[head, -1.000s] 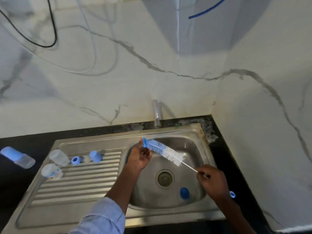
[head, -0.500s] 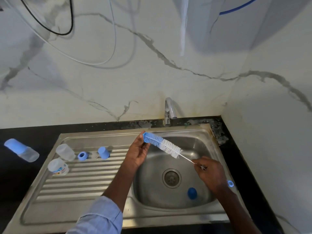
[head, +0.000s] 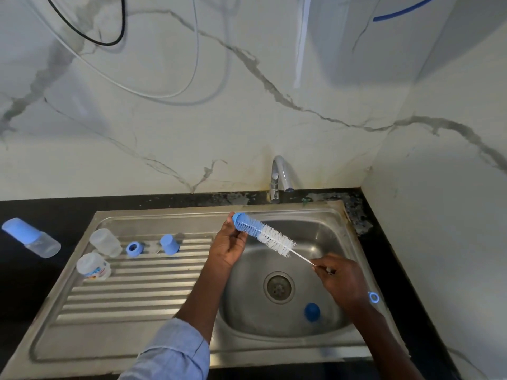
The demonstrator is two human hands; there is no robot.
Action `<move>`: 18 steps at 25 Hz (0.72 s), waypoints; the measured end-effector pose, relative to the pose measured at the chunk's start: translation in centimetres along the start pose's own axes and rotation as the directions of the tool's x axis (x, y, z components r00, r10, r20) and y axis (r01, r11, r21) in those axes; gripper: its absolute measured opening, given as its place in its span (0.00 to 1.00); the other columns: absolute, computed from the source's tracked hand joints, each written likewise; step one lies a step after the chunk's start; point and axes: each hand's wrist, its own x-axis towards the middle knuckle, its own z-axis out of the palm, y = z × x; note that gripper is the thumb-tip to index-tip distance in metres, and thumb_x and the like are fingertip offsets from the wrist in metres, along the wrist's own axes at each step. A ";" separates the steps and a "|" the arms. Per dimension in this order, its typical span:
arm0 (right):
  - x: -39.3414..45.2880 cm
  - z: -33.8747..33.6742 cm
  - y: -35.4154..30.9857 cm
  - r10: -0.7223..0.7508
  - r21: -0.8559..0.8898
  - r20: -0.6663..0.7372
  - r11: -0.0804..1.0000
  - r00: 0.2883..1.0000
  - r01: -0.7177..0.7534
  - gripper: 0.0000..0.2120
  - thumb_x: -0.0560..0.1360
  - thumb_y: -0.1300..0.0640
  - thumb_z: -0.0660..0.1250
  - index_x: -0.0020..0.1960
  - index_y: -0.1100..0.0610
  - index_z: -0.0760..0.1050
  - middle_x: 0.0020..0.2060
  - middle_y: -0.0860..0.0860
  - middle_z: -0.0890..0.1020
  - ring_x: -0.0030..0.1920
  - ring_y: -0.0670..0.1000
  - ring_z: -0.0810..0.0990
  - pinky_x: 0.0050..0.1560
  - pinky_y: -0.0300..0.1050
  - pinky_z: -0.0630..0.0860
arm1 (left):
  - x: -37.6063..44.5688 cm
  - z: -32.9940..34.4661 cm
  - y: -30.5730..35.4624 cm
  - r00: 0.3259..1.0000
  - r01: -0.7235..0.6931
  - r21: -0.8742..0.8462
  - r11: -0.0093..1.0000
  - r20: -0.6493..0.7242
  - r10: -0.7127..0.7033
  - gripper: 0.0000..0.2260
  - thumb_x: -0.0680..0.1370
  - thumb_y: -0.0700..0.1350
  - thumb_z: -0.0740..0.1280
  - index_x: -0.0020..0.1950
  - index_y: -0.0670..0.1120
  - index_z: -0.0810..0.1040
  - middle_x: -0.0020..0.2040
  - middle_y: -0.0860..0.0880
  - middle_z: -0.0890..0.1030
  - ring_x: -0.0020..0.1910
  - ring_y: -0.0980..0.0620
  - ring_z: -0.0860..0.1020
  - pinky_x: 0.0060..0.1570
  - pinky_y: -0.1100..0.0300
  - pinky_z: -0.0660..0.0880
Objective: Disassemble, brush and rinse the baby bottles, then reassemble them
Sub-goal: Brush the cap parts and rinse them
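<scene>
Baby bottles are lying in pieces beside the sink basin [head: 323, 237], so disassembly is looking partly done; brushing, rinsing and reassembly are, in my judgement, still waiting; on the drainboard [head: 131, 292] left of the basin two clear bottle bodies [head: 105, 241] [head: 93, 266] are sitting close together, both apparently empty, with a blue ring [head: 134, 248] and a blue cap [head: 169, 244] just beside them; farther left of the basin, on the dark counter, one capped bottle [head: 31, 238] is lying whole; inside the basin a blue piece [head: 312, 311] is resting near the drain [head: 279, 287], and no standing water is showing; the tap [head: 279, 176] behind the basin is not running; over the basin the bottle brush [head: 263, 233] is being held level, the left hand [head: 227, 246] curling its fingers round the blue tip, the right hand [head: 338, 278] pinching the thin wire handle.
</scene>
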 end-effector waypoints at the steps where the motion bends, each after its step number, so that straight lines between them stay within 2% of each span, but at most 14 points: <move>1: 0.0 0.0 0.0 0.009 -0.001 0.000 1.000 1.000 -0.009 0.14 0.70 0.62 0.80 0.47 0.44 0.87 0.38 0.35 0.79 0.37 0.42 0.79 0.36 0.34 0.71 | -0.1 -0.1 -0.1 1.000 0.016 0.022 1.000 0.007 -0.016 0.20 0.67 0.39 0.73 0.59 0.39 0.78 0.55 0.39 0.81 0.57 0.43 0.80 0.65 0.46 0.78; 3: 0.0 -0.2 0.0 0.024 -0.005 0.000 1.000 1.000 -0.024 0.14 0.70 0.62 0.80 0.47 0.44 0.87 0.39 0.34 0.79 0.38 0.40 0.79 0.36 0.28 0.68 | 0.0 -0.5 -0.4 0.999 0.054 0.023 0.998 0.001 -0.054 0.18 0.75 0.38 0.69 0.65 0.37 0.76 0.61 0.37 0.81 0.63 0.39 0.79 0.71 0.43 0.72; 5: 0.2 -0.4 -0.2 0.018 -0.014 0.002 1.000 1.000 -0.017 0.14 0.70 0.62 0.81 0.47 0.44 0.87 0.39 0.33 0.79 0.38 0.38 0.79 0.36 0.27 0.68 | 0.2 -0.6 -0.5 0.997 0.080 0.020 0.997 -0.026 -0.079 0.18 0.79 0.41 0.68 0.67 0.35 0.75 0.63 0.36 0.80 0.67 0.38 0.77 0.74 0.42 0.68; 7: 0.3 -0.7 -0.6 0.011 -0.026 0.012 1.000 1.000 -0.011 0.12 0.70 0.60 0.80 0.47 0.44 0.87 0.39 0.32 0.79 0.38 0.38 0.79 0.36 0.28 0.68 | 0.3 -0.6 -0.5 0.994 0.081 0.066 0.995 -0.083 -0.075 0.20 0.77 0.45 0.72 0.65 0.36 0.76 0.60 0.36 0.80 0.65 0.38 0.77 0.72 0.43 0.71; 10: 0.5 -1.0 -0.7 0.019 -0.031 0.009 0.999 1.000 -0.019 0.11 0.71 0.59 0.80 0.48 0.45 0.88 0.37 0.33 0.79 0.36 0.38 0.78 0.37 0.32 0.70 | 0.3 -0.9 -0.5 0.991 0.090 0.169 0.981 -0.113 -0.072 0.15 0.82 0.42 0.69 0.67 0.38 0.76 0.61 0.36 0.80 0.64 0.38 0.77 0.67 0.42 0.75; 13: 0.5 -1.1 -0.7 0.016 -0.010 0.006 1.000 1.000 -0.016 0.11 0.71 0.60 0.80 0.48 0.46 0.88 0.34 0.34 0.78 0.36 0.38 0.78 0.37 0.29 0.68 | 0.3 -0.5 -0.5 0.991 0.109 0.117 0.987 -0.085 -0.099 0.10 0.84 0.41 0.65 0.61 0.37 0.77 0.62 0.36 0.79 0.63 0.37 0.78 0.69 0.40 0.73; 15: 0.4 -1.1 -0.9 0.001 -0.019 0.023 1.000 1.000 -0.001 0.11 0.71 0.60 0.80 0.47 0.45 0.88 0.35 0.36 0.79 0.37 0.40 0.79 0.37 0.31 0.70 | 0.2 0.2 -0.5 0.988 0.116 0.096 0.989 -0.112 -0.105 0.13 0.82 0.45 0.68 0.62 0.38 0.78 0.60 0.35 0.79 0.62 0.35 0.78 0.68 0.39 0.73; 18: 0.5 -1.0 -0.7 0.007 -0.033 0.016 0.999 1.000 -0.007 0.11 0.71 0.59 0.80 0.48 0.45 0.87 0.37 0.35 0.79 0.38 0.41 0.79 0.36 0.29 0.68 | 0.3 0.0 -0.7 0.986 0.103 0.107 0.989 -0.140 -0.087 0.17 0.81 0.40 0.68 0.69 0.38 0.75 0.65 0.35 0.77 0.67 0.37 0.76 0.66 0.41 0.74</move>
